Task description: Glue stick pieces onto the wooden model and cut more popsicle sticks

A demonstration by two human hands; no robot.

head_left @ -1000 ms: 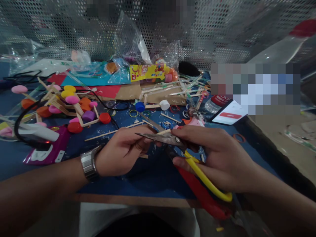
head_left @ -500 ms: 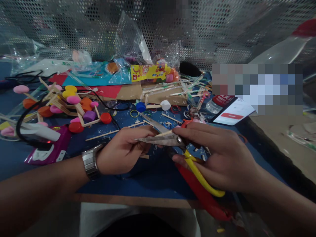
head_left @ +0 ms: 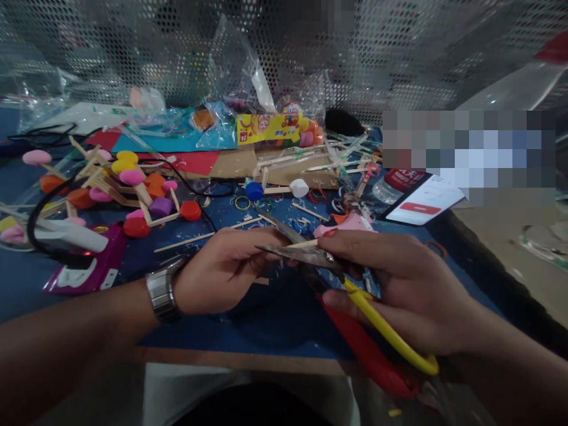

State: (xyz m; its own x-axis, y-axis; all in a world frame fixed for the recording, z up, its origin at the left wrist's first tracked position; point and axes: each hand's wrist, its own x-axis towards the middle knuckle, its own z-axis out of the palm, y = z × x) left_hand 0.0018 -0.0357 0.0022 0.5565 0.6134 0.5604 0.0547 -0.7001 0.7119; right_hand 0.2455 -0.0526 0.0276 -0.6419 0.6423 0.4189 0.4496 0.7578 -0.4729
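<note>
My right hand [head_left: 408,284] is closed round yellow-handled scissors [head_left: 306,255], their blades parted and pointing left. A pale wooden stick [head_left: 306,244] shows between the blades, one end at my right fingertips. On the other side, my left hand [head_left: 231,266], with a metal watch [head_left: 163,293] on its wrist, has curled fingers at the stick's left end. Those fingertips are partly hidden behind the lower blade. Beneath both hands lie wooden scraps and small rubber bands [head_left: 242,203] on the blue tabletop [head_left: 248,331].
To the left stands a stick structure [head_left: 118,192] with coloured foam pieces and caps. A purple packet [head_left: 95,260] and black cables are near it. Further back lie cardboard [head_left: 235,163], a yellow wrapper [head_left: 268,128] and loose sticks. A phone [head_left: 417,201] leans at right by a bottle.
My right hand has shifted slightly right and the scissors' lower handle has swung down and out. The blades have also moved right. My left hand has hardly moved.
</note>
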